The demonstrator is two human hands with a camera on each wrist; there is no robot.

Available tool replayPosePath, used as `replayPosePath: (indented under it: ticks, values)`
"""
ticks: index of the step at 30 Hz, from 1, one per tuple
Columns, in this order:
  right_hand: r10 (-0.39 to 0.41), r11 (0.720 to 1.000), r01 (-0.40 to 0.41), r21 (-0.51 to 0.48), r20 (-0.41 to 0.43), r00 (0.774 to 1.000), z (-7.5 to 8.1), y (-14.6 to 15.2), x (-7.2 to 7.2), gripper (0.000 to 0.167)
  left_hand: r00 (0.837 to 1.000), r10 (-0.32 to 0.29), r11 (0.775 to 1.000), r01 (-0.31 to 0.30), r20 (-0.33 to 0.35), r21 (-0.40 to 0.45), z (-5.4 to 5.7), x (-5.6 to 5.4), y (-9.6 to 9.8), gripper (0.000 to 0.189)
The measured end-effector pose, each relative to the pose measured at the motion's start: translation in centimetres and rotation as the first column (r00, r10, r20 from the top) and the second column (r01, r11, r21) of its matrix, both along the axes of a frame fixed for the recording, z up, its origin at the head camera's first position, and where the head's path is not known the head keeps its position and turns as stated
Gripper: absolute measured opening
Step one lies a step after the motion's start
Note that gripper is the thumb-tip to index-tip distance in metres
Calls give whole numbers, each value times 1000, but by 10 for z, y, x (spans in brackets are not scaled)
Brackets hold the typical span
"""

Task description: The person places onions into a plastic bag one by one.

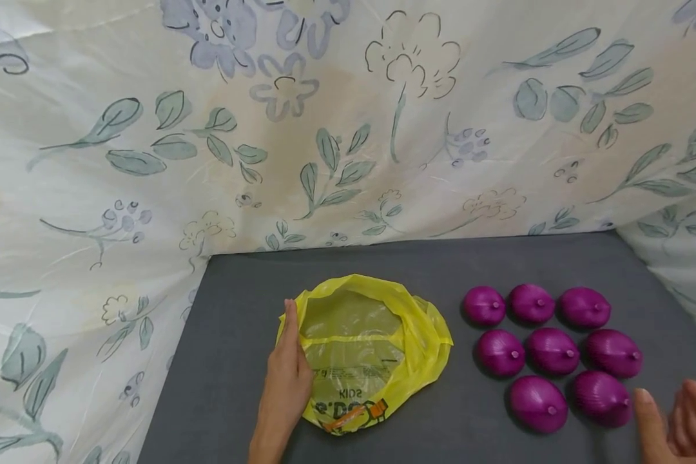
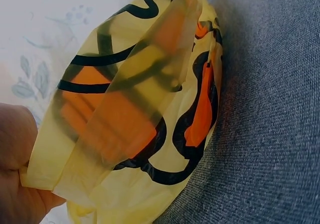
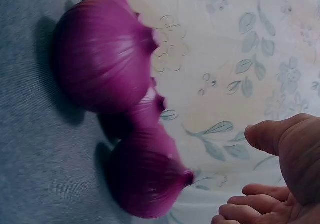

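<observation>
A yellow plastic bag (image 1: 426, 351) with black and orange print lies on the dark surface, its mouth spread wide. My left hand (image 1: 287, 370) grips the bag's left rim. In the left wrist view the bag's printed side (image 2: 115, 108) fills the middle, and part of the left hand (image 2: 22, 169) shows at its edge. Several purple-red onions (image 1: 553, 351) sit in rows to the right of the bag. My right hand (image 1: 675, 422) is beside the nearest right onion (image 1: 600, 398), thumb and fingers apart. The right wrist view shows that hand (image 3: 280, 179) holding nothing, away from the onions (image 3: 102, 53).
A dark grey cloth (image 1: 238, 335) covers the table under everything. Floral fabric (image 1: 325, 148) hangs behind the table and along its left and right sides.
</observation>
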State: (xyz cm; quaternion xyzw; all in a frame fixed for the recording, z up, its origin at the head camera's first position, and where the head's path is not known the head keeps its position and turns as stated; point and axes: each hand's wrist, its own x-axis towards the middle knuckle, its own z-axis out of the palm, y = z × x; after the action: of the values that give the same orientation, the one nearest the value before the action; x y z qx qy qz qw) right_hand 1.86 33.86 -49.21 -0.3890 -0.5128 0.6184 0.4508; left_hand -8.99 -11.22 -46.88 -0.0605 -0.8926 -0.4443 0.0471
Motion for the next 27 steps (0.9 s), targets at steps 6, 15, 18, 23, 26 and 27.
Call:
replayPosePath:
  ticks: [6, 15, 18, 23, 26, 27]
  values:
    - [102, 989, -136, 49, 426, 899, -6, 4, -1, 76, 1000, 19, 1000, -19, 6, -3, 1, 1, 0, 75]
    - [224, 960, -279, -34, 692, 686, -20, 3, -6, 100, 1000, 24, 1000, -23, 11, -4, 0, 1, 0, 73]
    - [246, 957, -283, -66, 698, 672, -29, 5, -4, 105, 1000, 19, 1000, -19, 12, -1, -1, 0, 1, 73]
    - [242, 961, -269, -73, 696, 676, -37, 5, -3, 105, 1000, 8, 1000, -8, 4, -3, -3, -2, 2, 73]
    - [220, 965, -260, -47, 685, 694, -38, 4, -4, 102, 1000, 5, 1000, -5, -7, -10, -4, -3, 2, 73]
    - [212, 966, -254, -39, 677, 704, -39, 3, -4, 101, 1000, 6, 1000, -6, -10, -10, -5, -3, 3, 73]
